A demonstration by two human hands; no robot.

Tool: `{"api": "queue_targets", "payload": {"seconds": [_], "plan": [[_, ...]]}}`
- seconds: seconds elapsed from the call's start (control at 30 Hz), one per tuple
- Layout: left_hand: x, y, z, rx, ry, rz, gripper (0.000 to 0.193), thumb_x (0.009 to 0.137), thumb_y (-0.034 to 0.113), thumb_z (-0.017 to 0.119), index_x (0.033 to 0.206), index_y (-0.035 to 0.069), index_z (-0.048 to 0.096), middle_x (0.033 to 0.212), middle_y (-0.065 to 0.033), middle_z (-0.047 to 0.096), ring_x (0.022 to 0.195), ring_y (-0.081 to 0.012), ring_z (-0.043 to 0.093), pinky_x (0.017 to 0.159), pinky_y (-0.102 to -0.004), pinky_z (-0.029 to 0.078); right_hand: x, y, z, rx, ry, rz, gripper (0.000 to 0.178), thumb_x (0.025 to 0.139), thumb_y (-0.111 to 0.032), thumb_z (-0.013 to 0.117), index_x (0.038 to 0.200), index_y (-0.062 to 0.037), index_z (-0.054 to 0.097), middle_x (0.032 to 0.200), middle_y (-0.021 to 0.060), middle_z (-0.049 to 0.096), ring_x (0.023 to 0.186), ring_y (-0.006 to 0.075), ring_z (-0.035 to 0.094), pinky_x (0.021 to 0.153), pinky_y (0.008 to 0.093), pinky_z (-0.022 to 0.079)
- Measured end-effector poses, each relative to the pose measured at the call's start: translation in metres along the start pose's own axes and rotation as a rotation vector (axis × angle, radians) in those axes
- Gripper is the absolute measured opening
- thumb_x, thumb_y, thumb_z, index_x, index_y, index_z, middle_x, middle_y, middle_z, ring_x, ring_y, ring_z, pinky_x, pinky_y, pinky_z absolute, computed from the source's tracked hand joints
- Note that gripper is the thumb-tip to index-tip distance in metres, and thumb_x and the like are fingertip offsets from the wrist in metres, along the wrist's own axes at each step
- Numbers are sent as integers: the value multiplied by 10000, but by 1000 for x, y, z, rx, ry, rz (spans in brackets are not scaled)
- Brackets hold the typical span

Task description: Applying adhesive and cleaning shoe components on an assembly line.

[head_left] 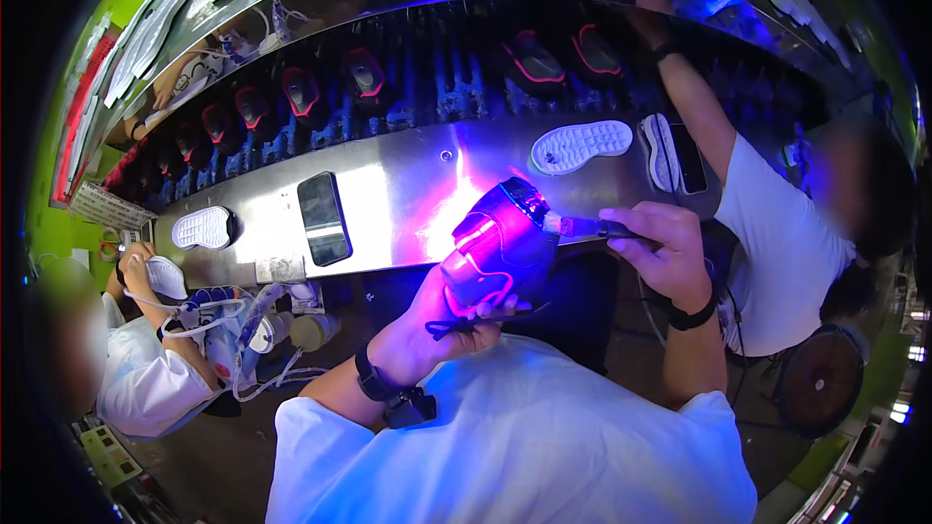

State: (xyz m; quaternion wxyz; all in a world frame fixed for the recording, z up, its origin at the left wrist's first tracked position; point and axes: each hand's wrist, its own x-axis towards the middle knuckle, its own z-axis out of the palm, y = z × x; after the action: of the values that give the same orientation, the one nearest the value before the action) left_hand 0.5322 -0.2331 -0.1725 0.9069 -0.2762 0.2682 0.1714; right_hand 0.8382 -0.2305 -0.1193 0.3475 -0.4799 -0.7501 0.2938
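My left hand grips a dark shoe upper from below, with the fingers wrapped round it. Purple and pink light glows over the upper, and black lace ends hang by the fingers. My right hand is closed on the handle of a brush. The bristles touch, or nearly touch, the lit edge of the upper; glare hides which. Both hands are in front of the metal bench, near its edge.
On the bench are a phone, a white shoe sole, another sole beside a second phone, and a further sole. Behind runs a rack with several dark uppers. Co-workers sit left and right.
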Motion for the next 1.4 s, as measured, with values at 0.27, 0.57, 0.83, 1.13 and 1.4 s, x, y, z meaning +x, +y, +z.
{"api": "queue_targets", "payload": {"seconds": [0.27, 0.57, 0.83, 1.13, 1.4], "plan": [[4, -6, 1, -55, -62, -132, 905, 966, 498, 549, 1422, -222, 246, 906, -235, 607, 507, -196, 592, 433, -226, 497, -25, 29, 47, 72, 103, -1, 324, 774, -141, 805, 1081, -50, 755, 748, 73, 639, 593, 173, 564, 558, 299, 435], [13, 30, 19, 675, -228, 324, 474, 990, 275, 623, 1379, 32, 502, 1202, -140, 669, 1005, -248, 702, 816, -379, 602, -30, 50, 64, 91, 137, 434, 294, 898, -81, 720, 1179, 6, 708, 1058, 142, 749, 940, 185, 707, 840, 310, 528], [-10, 69, 64, 1341, -134, 705, 683, 842, 164, 777, 1426, 8, 458, 1205, -94, 658, 1083, -179, 655, 964, -315, 516, -56, 30, 93, 134, 177, 214, 340, 824, -45, 776, 1158, -11, 719, 1009, 140, 746, 924, 233, 725, 832, 340, 544], [39, 169, 101, 1644, 292, 1009, 571, 851, 214, 783, 1324, -5, 553, 1145, -112, 676, 1058, -193, 644, 929, -322, 501, -75, 172, 83, 821, 398, 721, 470, 964, -67, 628, 1418, -31, 512, 944, 40, 656, 654, 97, 603, 554, 237, 485], [114, 366, 190, 2243, 1099, 596, 485, 915, 503, 560, 1046, 68, 729, 909, -122, 743, 793, -249, 726, 726, -392, 567, -51, 188, 89, 832, 486, 669, 465, 990, -30, 544, 1446, -33, 457, 817, 5, 577, 506, 30, 469, 424, 193, 366]]}}
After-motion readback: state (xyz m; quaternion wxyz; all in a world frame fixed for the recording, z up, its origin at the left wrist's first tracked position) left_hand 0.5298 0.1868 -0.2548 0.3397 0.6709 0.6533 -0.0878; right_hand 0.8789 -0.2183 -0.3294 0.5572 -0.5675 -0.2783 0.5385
